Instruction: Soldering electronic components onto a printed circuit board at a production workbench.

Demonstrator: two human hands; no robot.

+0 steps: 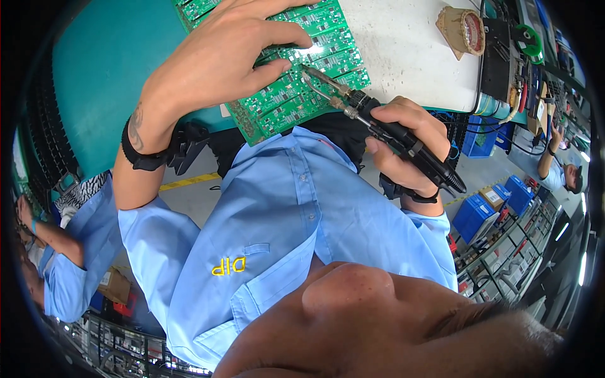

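Note:
A green circuit board panel (285,112) with rows of small parts lies at the front edge of the table. Over its left part rests my left hand (211,60), fingers apart, with thumb and forefinger pointing at the board's middle. Whether its fingertips press on the board I cannot tell. In my right hand (413,135) is a black soldering iron (394,133) with a thin metal feed tube (322,93) beside its barrel. Iron and tube slant up and left, their tips at the board close to my left thumb. The board's far edge is cut off by the picture.
The table has a green mat (104,82) on the left and a white surface (403,44) on the right. At far right stand a round brown holder (463,31) and a green solder spool (528,41). Cables hang near blue bins (476,217). Other people sit at both sides.

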